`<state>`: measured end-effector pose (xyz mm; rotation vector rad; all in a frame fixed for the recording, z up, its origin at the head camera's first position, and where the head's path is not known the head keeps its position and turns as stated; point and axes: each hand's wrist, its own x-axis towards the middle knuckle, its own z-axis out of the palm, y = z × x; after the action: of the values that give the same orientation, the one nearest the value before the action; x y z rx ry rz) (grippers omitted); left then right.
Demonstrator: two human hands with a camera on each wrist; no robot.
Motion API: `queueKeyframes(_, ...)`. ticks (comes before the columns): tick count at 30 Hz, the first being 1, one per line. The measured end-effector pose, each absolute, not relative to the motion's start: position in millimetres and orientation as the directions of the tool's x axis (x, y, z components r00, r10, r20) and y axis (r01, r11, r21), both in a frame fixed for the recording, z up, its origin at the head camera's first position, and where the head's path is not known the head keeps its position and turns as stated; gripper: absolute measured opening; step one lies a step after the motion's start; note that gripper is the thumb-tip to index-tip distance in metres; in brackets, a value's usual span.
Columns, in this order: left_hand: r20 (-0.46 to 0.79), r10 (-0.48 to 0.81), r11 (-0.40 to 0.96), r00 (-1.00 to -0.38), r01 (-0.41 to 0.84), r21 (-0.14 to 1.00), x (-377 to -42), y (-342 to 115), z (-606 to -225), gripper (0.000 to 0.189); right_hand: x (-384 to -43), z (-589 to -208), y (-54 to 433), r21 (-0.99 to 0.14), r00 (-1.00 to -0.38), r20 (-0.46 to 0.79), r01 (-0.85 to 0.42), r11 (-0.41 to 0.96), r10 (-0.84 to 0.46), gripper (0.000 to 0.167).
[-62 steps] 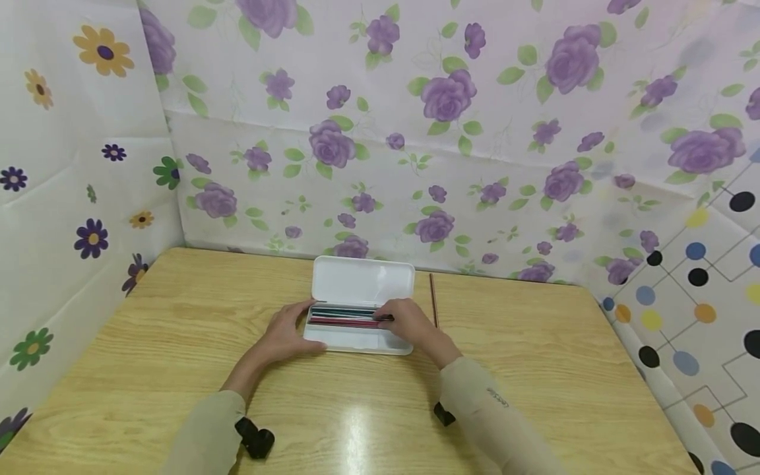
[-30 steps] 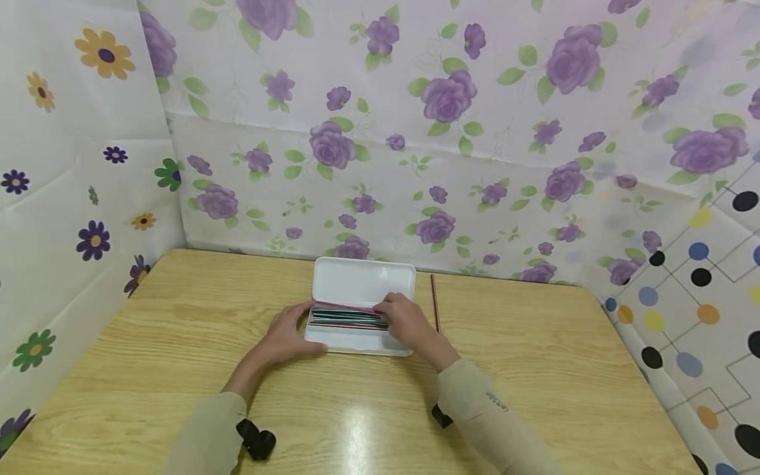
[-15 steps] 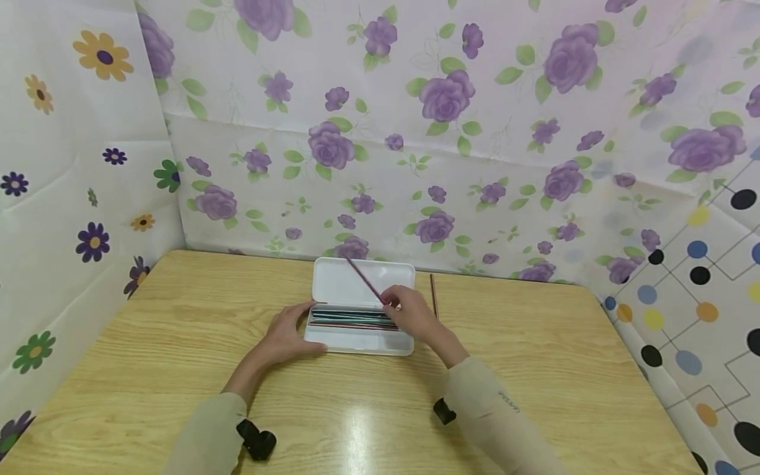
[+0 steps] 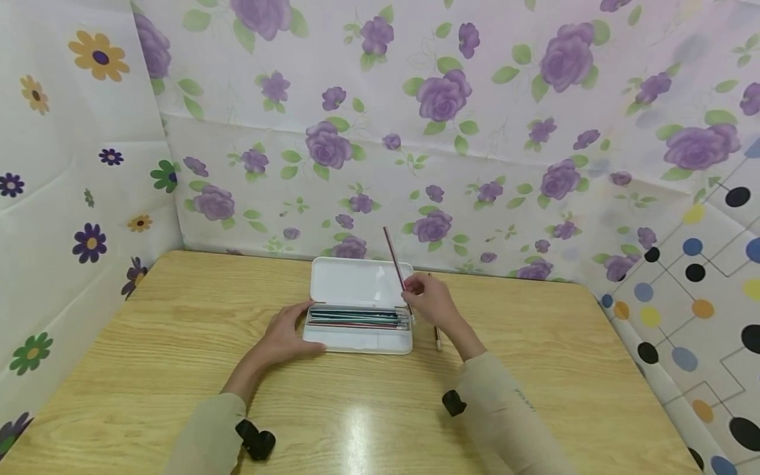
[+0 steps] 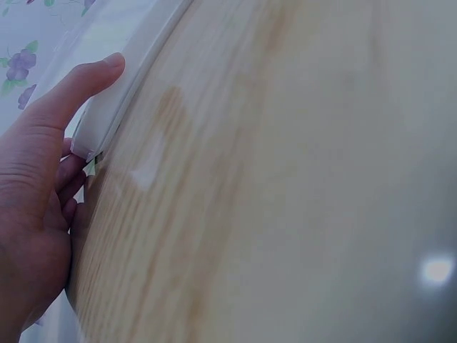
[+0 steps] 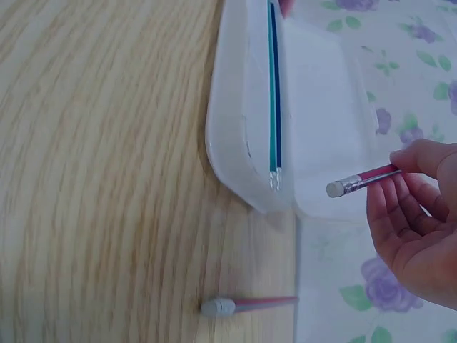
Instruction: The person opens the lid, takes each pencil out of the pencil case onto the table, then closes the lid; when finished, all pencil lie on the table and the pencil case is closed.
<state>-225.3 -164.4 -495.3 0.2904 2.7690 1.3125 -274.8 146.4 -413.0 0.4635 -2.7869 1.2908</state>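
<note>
An open white pencil case (image 4: 344,280) lies on the table with its lid tipped back. Inside are several pencils (image 4: 350,315), green, dark and red, their eraser ends to the right. My left hand (image 4: 284,335) holds the case's left end, thumb at the front edge; in the left wrist view the thumb (image 5: 100,73) lies on the white rim. Above the case's right end, my right hand (image 4: 436,303) pinches a dark red pencil (image 4: 393,254) between thumb and fingers. That pencil slants upright, its white eraser (image 6: 335,189) pointing down.
Another reddish pencil (image 4: 438,340) lies on the wooden table (image 4: 522,369) right of the case, partly hidden by the right hand in the head view. A flower-patterned sheet (image 4: 261,198) rises behind the table, with other patterned sheets at both sides.
My right hand has drawn the red pencil out of the case, swung it from level to near upright and carried it up and right. My left hand stays on the case.
</note>
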Motion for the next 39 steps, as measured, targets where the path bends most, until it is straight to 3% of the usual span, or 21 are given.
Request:
queueKeyframes(14,0.024,0.198,0.616,-0.98,0.143,0.775,-225.2,-164.8,-496.8,0.1,-279.0,-425.6,192.1,-0.73,-0.981,0.081,-0.177,0.66,-0.175,0.028)
queueKeyframes(28,0.036,0.204,0.614,-0.978,0.157,0.773,-225.2,-165.0,-494.7,0.099,-273.3,-449.4,219.8,-0.646,-0.994,-0.057,-0.038,0.763,-0.098,0.028)
queueKeyframes(39,0.026,0.197,0.617,-0.98,0.145,0.774,-225.7,-164.2,-495.2,0.099,-270.7,-461.9,223.9,-0.677,-0.992,-0.083,-0.015,0.736,-0.096,0.028)
